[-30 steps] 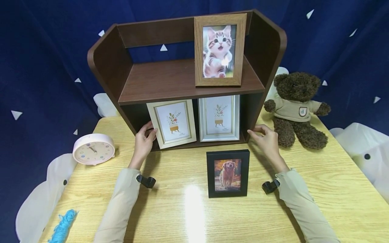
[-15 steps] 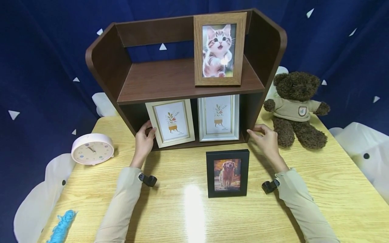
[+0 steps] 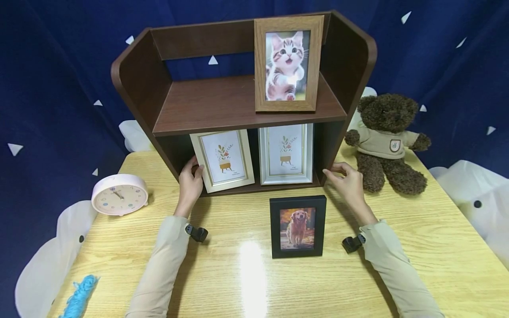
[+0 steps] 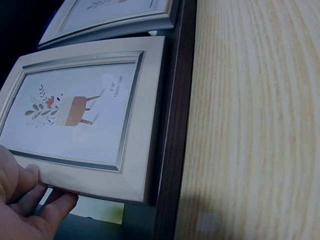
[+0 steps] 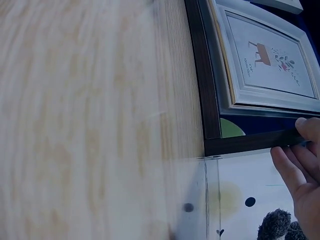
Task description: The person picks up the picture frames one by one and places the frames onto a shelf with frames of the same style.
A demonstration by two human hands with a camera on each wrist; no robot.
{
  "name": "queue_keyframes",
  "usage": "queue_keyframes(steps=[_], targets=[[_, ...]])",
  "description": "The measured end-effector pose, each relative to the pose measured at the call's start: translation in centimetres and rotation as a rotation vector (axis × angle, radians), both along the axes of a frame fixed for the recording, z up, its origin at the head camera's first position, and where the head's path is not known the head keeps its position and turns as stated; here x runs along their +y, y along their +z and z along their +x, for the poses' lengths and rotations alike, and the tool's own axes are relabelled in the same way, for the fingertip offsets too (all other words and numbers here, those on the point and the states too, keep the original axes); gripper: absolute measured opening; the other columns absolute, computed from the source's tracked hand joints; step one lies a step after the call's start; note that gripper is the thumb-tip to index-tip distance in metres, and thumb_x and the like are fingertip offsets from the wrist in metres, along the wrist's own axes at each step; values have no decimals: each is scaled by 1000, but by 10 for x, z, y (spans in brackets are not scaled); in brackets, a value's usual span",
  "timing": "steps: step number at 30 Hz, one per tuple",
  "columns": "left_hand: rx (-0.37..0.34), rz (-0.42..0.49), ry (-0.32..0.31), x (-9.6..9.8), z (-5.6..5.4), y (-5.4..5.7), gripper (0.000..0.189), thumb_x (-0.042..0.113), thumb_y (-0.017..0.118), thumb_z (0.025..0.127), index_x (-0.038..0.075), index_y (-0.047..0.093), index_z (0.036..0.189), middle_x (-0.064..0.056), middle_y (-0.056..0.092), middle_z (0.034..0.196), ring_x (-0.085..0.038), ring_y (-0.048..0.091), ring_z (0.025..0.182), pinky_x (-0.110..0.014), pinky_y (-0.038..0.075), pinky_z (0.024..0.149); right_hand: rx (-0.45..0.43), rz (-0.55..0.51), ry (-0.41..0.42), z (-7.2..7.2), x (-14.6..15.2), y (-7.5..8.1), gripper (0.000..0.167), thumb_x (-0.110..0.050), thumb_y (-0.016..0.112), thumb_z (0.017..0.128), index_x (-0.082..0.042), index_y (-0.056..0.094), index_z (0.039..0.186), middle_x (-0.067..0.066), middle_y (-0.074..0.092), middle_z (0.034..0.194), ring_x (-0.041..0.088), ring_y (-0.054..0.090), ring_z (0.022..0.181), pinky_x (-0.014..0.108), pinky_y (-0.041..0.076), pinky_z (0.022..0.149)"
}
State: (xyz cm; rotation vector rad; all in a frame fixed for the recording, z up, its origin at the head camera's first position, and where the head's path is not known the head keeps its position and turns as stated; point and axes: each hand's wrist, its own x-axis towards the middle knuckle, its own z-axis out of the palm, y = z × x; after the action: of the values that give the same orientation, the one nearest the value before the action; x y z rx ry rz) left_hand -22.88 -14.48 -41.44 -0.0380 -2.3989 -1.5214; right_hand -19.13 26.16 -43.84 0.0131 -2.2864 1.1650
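Note:
On the lower level of a dark brown wooden shelf (image 3: 214, 104), a cream photo frame (image 3: 249, 159) leans at a slant with a potted-plant print inside. My left hand (image 3: 190, 183) grips its left edge, thumb on the front and fingers behind, as the left wrist view shows. A white-silver photo frame (image 3: 286, 180) with the same print stands upright to its right, a narrow gap between them. My right hand (image 3: 349, 185) pinches the shelf's right side panel (image 5: 255, 142) low down, thumb on the inside and fingers outside.
On the upper level stands a wood-coloured frame (image 3: 286, 106) with a kitten photo. A black frame (image 3: 297, 254) with a dog photo is on the table (image 3: 222, 274) in front. A pink clock (image 3: 120, 194) and blue yarn (image 3: 81, 297) lie left; a teddy bear (image 3: 389, 143) sits right.
The cream frame has shifted slightly left with my left hand on it, so the gap to the white-silver frame is wider. My right hand stays on the side panel.

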Motion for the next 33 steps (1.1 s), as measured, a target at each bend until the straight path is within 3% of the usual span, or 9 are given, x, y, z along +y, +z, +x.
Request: queue_keyframes(steps=[10,13,18,21,29,33], targets=[[-30,-18,-7,-2,0,1,41,5,46,99,-8,40,138,-26,53,126,-37,54,111,-45,47,89,-3,0,-2,0,-1,0,21,-8,77,78,7,67,89,23,70,88,38,69,81,1,43,65],[-41,-16,-16,-3,1,1,43,6,46,100,-7,38,139,-25,52,128,-37,53,113,-45,47,91,-9,2,-10,0,-1,-1,20,-8,77,78,6,68,89,22,71,89,34,69,81,11,51,68],[-50,-26,-25,-4,3,1,46,8,46,100,-6,35,142,-23,50,131,-35,52,115,-44,45,93,-25,-23,-20,0,1,-3,21,-9,78,78,6,69,90,21,71,90,-2,62,76,41,53,78],[-50,-26,-29,-4,6,2,47,9,47,100,-5,34,143,-23,50,132,-35,51,117,-45,45,94,-38,-40,-21,0,1,-2,22,-9,78,78,6,69,91,22,70,91,-18,51,74,44,52,80],[10,12,-18,-4,22,5,47,10,51,98,-5,38,141,-23,46,134,-36,49,120,-48,46,95,-54,-77,-46,1,-2,1,23,-9,79,77,7,70,91,22,70,90,-19,49,73,46,51,80],[76,8,-13,-2,32,7,43,9,52,98,-2,44,139,-20,51,129,-32,54,115,-34,50,87,-49,-95,-62,2,-2,1,21,-9,78,77,7,70,89,23,70,89,-18,49,72,46,51,81]])
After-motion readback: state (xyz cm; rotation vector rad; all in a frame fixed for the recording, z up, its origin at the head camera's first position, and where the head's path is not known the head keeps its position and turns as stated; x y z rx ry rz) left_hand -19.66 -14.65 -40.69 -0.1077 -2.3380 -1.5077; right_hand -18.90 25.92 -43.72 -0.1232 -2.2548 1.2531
